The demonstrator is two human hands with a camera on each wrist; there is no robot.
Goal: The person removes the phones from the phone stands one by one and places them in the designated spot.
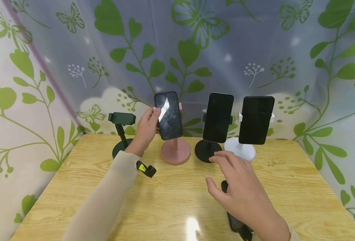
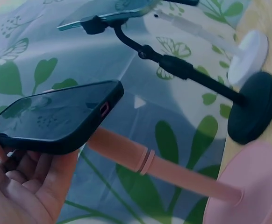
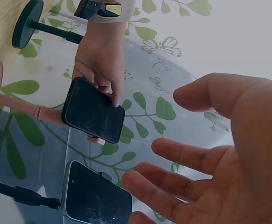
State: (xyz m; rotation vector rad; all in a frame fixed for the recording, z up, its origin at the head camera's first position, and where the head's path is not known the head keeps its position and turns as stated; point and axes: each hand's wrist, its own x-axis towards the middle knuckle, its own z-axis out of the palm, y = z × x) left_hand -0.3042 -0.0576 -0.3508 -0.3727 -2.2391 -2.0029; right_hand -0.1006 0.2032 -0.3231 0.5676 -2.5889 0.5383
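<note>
My left hand (image 1: 144,131) grips the left edge of a dark phone (image 1: 172,122), thumb on the front and fingers behind. The phone sits at the head of a pink phone stand (image 1: 175,153); part of the pink clamp shows at its right edge. In the left wrist view the fingers of the left hand (image 2: 28,191) lie under the phone (image 2: 66,116). My right hand (image 1: 240,187) hovers in front of the black stand (image 1: 206,152), fingers spread and holding nothing. Beneath it, another phone (image 1: 233,223) lies on the table, partly hidden by that hand.
A dark green stand (image 1: 121,118) with no phone stands at the left. The black stand holds a phone (image 1: 218,117), and the white stand (image 1: 245,152) at the right holds another phone (image 1: 256,120). A leaf-patterned curtain (image 1: 153,40) hangs behind the wooden table (image 1: 165,201).
</note>
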